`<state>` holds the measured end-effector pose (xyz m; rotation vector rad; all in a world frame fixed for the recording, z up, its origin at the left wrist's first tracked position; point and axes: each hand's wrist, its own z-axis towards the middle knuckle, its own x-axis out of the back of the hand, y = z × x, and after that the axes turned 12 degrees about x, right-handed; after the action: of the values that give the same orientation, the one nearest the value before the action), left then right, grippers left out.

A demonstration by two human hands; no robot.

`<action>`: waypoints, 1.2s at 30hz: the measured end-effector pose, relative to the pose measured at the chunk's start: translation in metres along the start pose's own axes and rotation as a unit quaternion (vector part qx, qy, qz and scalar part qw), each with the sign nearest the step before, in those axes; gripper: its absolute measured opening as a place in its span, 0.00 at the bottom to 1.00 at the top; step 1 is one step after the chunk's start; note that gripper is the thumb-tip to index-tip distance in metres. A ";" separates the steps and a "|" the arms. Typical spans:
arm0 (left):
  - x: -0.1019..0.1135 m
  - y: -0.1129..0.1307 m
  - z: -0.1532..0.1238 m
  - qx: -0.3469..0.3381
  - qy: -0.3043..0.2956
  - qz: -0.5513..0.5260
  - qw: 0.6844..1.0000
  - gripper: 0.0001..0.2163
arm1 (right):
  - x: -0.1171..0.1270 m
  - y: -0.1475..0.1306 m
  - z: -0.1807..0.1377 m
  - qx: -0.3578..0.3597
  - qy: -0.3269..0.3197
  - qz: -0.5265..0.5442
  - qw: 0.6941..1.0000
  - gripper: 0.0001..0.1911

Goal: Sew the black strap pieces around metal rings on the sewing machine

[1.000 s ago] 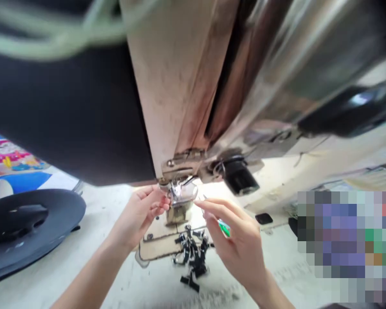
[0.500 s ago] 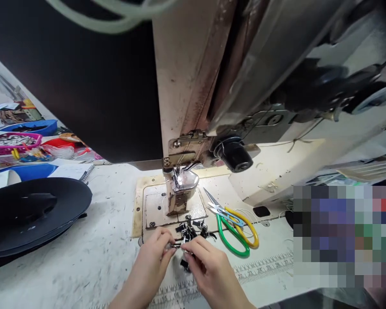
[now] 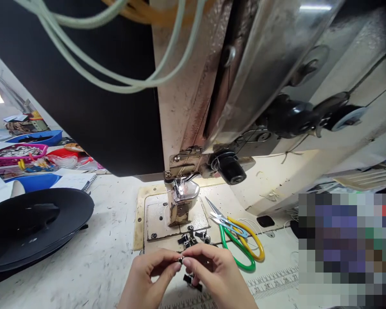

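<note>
A: Here we are, low in the middle of the frame, and both hands are busy! The left hand [image 3: 148, 274] is curled nearly closed, thumb and finger pinching a small piece [image 3: 180, 259].

B: And the right hand [image 3: 217, 270] meets it from the other side, fingers bent, thumb and fingertip on that same piece, just right of the left fingertips.

A: Can you make out what it is?

B: Dark, with a bit of shine, but the fingertips cover most of it. Its shape I can't tell. More black pieces [image 3: 182, 240] lie just above the hands in the frame, partly hidden behind the right one, and a single black clip [image 3: 193, 282] shows below the pinch.

A: Up the centre stands the sewing machine [image 3: 180, 107], its metal foot [image 3: 187, 192] catching the light.

B: Right of centre, the scissors [image 3: 233, 227] lie on its base, points toward the upper left, green and yellow handles toward the lower right.

A: Far left, a round black dish [image 3: 70, 219] sits on the white worktop [image 3: 112, 231], and ruler markings [image 3: 273, 281] run along the lower right.
</note>
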<state>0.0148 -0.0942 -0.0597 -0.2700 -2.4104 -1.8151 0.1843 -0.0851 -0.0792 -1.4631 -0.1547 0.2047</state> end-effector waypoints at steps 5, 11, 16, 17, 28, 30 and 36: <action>0.000 0.008 0.000 -0.031 0.040 0.009 0.999 0.04 | -0.003 -0.007 0.003 -0.011 0.039 0.053 0.998 0.19; 0.008 0.030 0.001 -0.013 -0.007 -0.009 1.000 0.06 | -0.007 -0.022 0.008 0.043 0.056 0.060 0.996 0.20; 0.008 0.047 0.017 0.048 -0.037 -0.151 0.987 0.11 | -0.001 -0.032 0.026 0.086 0.042 0.038 0.995 0.23; 0.008 0.052 0.021 0.049 -0.034 -0.159 0.985 0.12 | 0.000 -0.035 0.031 0.090 0.039 0.033 0.995 0.23; 0.008 0.087 0.070 0.106 -0.038 -0.331 0.937 0.11 | 0.018 -0.054 0.077 0.394 0.107 -0.298 0.863 0.08; 0.007 0.084 0.074 0.116 -0.019 -0.363 0.924 0.09 | 0.021 -0.051 0.076 0.425 0.093 -0.325 0.840 0.12; 0.008 0.078 0.081 0.128 -0.006 -0.416 0.901 0.07 | 0.023 -0.048 0.073 0.432 0.090 -0.385 0.810 0.24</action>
<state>0.0248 0.0052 -0.0073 0.9105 -2.9807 -1.6524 0.1918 -0.0141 -0.0241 -0.4148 -0.4251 -0.4872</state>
